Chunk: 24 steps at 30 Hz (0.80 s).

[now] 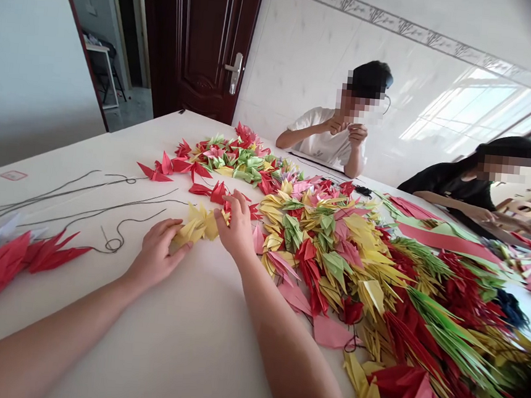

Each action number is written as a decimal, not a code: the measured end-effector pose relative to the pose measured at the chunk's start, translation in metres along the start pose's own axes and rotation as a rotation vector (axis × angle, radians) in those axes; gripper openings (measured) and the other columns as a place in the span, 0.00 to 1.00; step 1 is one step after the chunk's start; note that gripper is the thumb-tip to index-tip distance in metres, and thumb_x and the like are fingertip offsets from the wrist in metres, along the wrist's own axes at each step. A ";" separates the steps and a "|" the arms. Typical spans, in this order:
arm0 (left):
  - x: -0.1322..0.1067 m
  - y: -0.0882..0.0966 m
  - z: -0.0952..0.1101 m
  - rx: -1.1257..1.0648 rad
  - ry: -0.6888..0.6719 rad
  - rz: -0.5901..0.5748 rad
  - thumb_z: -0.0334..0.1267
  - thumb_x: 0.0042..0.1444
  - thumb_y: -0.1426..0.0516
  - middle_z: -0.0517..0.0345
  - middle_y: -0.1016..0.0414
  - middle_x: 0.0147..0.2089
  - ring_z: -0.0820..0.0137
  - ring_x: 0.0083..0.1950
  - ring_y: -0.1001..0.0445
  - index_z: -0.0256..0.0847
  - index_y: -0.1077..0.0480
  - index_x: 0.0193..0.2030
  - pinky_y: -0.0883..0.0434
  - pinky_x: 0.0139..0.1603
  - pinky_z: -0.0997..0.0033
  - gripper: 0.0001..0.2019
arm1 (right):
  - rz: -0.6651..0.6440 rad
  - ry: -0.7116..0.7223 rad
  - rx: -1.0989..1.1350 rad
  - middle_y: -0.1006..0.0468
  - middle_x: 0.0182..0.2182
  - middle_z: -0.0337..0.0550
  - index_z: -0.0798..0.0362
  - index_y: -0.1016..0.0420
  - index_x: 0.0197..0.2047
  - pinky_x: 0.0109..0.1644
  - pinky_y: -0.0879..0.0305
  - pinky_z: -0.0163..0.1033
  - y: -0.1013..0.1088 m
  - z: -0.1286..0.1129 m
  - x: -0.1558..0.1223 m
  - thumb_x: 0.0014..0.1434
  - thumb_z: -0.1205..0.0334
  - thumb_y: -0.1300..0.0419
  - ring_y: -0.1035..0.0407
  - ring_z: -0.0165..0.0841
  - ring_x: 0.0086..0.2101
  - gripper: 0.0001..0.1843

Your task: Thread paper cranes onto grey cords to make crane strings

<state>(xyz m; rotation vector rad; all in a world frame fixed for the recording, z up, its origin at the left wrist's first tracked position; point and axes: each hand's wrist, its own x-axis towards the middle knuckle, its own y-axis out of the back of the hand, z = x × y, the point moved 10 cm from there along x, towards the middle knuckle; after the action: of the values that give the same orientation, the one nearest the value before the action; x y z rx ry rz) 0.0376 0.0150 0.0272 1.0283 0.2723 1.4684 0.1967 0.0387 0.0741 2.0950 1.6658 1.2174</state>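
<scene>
Yellow folded paper cranes (201, 223) lie bunched on the white table between my two hands. My left hand (156, 254) is closed around their left end, thumb at the front and fingers behind. At their right end, my right hand (237, 230) has its thumb and bent fingers apart, close to the yellow paper. Just behind my right hand are red paper cranes (218, 192). Black threads (120, 211) run across the table left of my left hand. More red paper cranes (6, 263) are at the far left edge, beside white ones.
A large heap of red, yellow, green and pink paper cranes (327, 241) spreads along the right. Red and green paper strips (448, 240) lie farther right. One person in a white shirt (322, 129) and another in black (462, 185) sit across the table (141, 349).
</scene>
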 end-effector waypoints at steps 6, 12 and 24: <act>-0.002 -0.003 0.000 0.023 -0.014 -0.026 0.41 0.50 0.50 0.52 0.31 0.51 0.58 0.57 0.38 0.44 0.37 0.48 0.42 0.57 0.53 0.17 | -0.045 0.008 0.003 0.39 0.55 0.50 0.52 0.34 0.46 0.58 0.48 0.43 0.007 -0.006 0.005 0.56 0.59 0.49 0.46 0.37 0.56 0.15; -0.008 -0.011 0.017 0.032 -0.035 -0.227 0.41 0.50 0.50 0.57 0.28 0.47 0.61 0.54 0.35 0.47 0.34 0.44 0.55 0.61 0.49 0.14 | -0.281 -0.057 -0.042 0.36 0.53 0.48 0.52 0.32 0.45 0.53 0.43 0.41 0.015 0.011 0.012 0.56 0.57 0.47 0.39 0.35 0.51 0.14; -0.003 0.005 0.015 0.277 0.037 -0.106 0.48 0.58 0.57 0.54 0.25 0.44 0.60 0.52 0.35 0.45 0.31 0.39 0.60 0.57 0.43 0.17 | -0.906 -0.172 -0.177 0.24 0.37 0.42 0.48 0.36 0.51 0.33 0.35 0.35 -0.030 0.016 -0.027 0.54 0.55 0.45 0.28 0.32 0.29 0.21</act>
<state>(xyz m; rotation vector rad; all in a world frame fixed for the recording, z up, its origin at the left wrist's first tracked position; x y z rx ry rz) 0.0443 0.0051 0.0377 1.1894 0.5608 1.3787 0.1854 0.0302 0.0328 1.0525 1.9662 0.7998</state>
